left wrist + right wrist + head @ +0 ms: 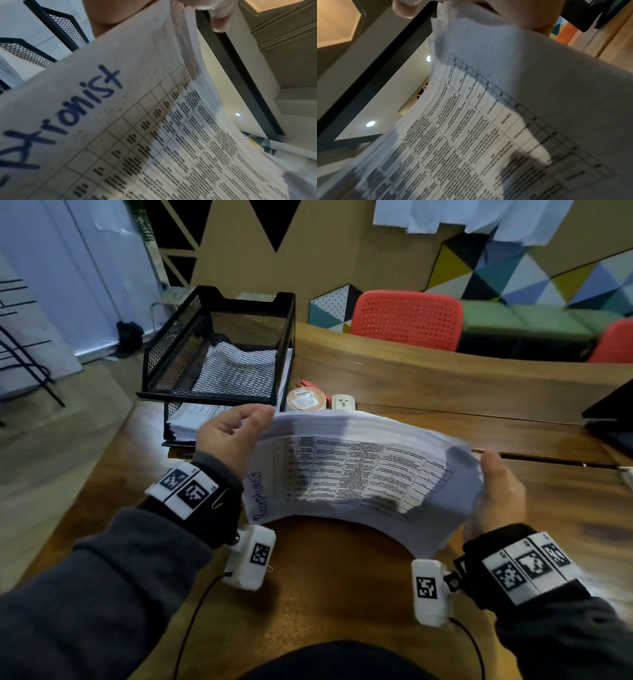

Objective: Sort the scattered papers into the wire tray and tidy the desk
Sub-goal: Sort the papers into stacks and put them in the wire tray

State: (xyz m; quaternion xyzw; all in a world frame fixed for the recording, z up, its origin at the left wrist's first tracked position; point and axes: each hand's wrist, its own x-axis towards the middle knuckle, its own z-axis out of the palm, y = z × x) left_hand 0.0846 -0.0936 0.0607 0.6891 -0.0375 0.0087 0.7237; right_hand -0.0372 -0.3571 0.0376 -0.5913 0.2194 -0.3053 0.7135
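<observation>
A thick stack of printed papers (356, 470) with a table and blue handwriting on top arches upward above the wooden desk (342, 577). My left hand (233, 436) grips its left end and my right hand (496, 491) grips its right end. The same stack of papers (154, 121) fills the left wrist view, and the stack of papers (505, 115) fills the right wrist view too. Behind the left hand stands a black two-tier wire tray (219, 344); its upper tier holds a white sheet, its lower tier a pile of papers (191, 419).
A roll of tape (305, 400) and a white socket block (342, 402) lie just right of the tray. A dark device (609, 419) sits at the desk's right edge. Red chairs (407, 320) stand beyond the desk's far side.
</observation>
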